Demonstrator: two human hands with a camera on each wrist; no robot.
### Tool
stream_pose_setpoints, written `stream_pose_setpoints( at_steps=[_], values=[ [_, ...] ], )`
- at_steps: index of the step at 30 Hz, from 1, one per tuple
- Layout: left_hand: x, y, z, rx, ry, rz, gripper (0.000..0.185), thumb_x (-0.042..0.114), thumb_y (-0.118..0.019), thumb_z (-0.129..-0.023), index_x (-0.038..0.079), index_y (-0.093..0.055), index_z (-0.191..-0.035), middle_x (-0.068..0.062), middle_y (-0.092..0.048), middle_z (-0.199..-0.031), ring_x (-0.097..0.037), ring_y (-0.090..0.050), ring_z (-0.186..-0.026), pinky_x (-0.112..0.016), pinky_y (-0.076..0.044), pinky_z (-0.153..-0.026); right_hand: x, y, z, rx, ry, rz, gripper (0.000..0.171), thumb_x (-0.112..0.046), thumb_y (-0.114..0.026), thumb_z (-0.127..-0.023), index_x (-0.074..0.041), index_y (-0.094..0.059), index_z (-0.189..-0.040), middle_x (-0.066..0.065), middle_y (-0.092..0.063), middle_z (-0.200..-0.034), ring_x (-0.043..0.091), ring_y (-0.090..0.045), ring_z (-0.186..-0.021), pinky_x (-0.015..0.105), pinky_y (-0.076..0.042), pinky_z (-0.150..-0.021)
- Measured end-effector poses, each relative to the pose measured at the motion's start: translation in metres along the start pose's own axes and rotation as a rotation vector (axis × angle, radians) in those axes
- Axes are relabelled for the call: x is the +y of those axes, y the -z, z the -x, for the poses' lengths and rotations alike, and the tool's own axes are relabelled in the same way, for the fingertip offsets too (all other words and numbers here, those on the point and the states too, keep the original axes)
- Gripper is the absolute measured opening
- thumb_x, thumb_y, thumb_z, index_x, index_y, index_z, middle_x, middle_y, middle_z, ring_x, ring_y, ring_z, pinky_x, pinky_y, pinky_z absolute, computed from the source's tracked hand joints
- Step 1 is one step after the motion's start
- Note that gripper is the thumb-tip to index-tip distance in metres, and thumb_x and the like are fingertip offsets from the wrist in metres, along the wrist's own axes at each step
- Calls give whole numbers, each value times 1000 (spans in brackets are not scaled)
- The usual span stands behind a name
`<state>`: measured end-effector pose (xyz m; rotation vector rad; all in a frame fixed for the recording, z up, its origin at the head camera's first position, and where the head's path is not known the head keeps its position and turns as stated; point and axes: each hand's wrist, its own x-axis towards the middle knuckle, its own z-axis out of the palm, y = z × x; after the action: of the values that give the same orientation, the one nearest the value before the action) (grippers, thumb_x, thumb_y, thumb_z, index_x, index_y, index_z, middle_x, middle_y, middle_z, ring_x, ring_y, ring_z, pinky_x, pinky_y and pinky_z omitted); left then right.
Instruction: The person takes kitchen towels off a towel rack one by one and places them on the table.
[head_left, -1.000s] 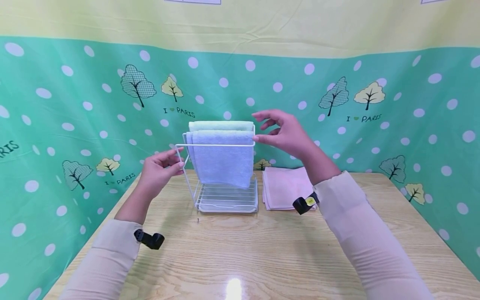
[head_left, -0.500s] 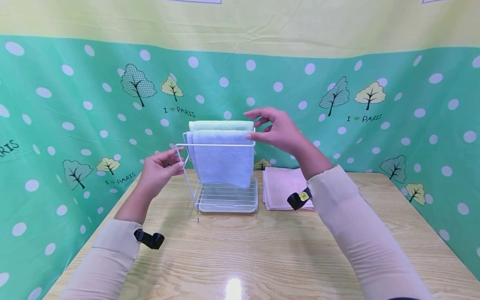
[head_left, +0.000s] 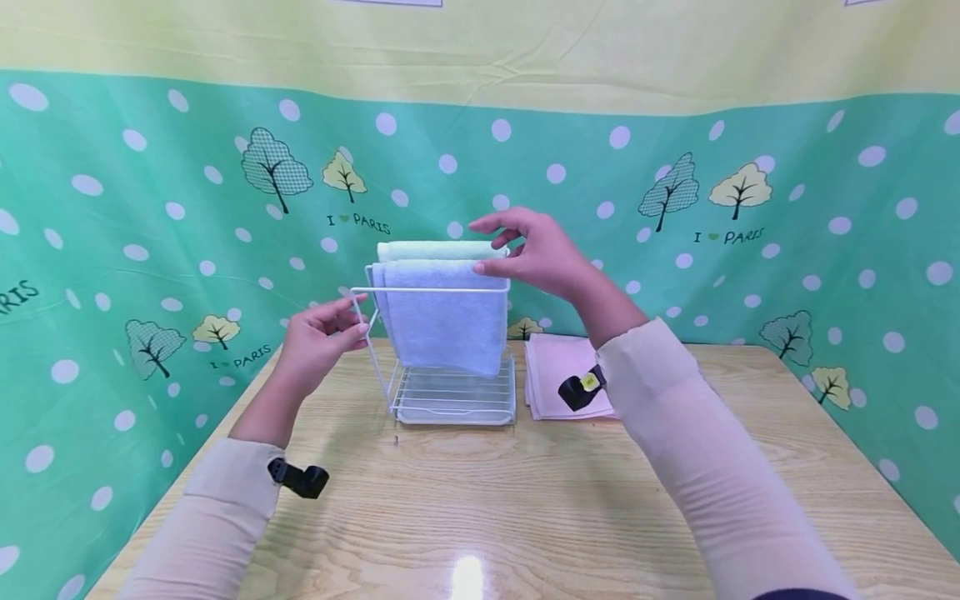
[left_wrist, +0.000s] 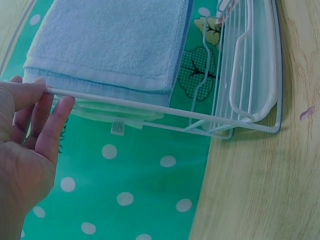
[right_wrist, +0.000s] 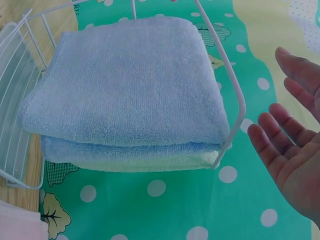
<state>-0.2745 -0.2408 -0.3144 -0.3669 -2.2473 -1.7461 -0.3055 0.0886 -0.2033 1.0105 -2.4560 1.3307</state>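
A folded pink cloth (head_left: 558, 367), perhaps several stacked, lies on the wooden table (head_left: 480, 500) before a tree-print backdrop (head_left: 150, 208).
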Motion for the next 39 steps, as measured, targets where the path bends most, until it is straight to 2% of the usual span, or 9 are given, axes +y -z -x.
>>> stream_pose_setpoints(
  at_steps=[16,22,28,39],
  values=[
    [1,-1,-1,-6,-7,-4,45,5,-71,-89,7,-60,-132,-9,-62,-96,-15,-63,-85,-31,-60,-79,0,-7,-14,-13,-70,-46,49,-17,-82,-81,-15,-65,-126,-5,-61,-124,26,-55,-113,30,-56,-88],
    [1,-2,-1,-9,-18,3,44,3,-71,-89,5,-60,-132,-9,-62,-95,-14,-64,-84,-31,-61,-79,3,-10,-19,-36,-88,-63,50,-15,-82,-80,-15,-65,-127,-4,-61,-126,25,-55,-114,31,-56,-89],
    [2,-1,-1,-8,-1,11,44,2,-71,-88,6,-61,-131,-8,-63,-95,-14,-64,-85,-31,-61,-79,6,-15,-25,-54,-103,-61,50,-16,-82,-81,-18,-65,-128,-7,-61,-125,22,-55,-114,29,-57,-87],
    [2,0,0,-5,1,5,44,3,-71,-89,6,-61,-132,-8,-63,-95,-14,-64,-85,-30,-61,-79,9,-28,-38,-67,-130,-88,48,-14,-82,-80,-15,-67,-125,3,-62,-128,21,-56,-113,30,-58,-83]
  ],
)
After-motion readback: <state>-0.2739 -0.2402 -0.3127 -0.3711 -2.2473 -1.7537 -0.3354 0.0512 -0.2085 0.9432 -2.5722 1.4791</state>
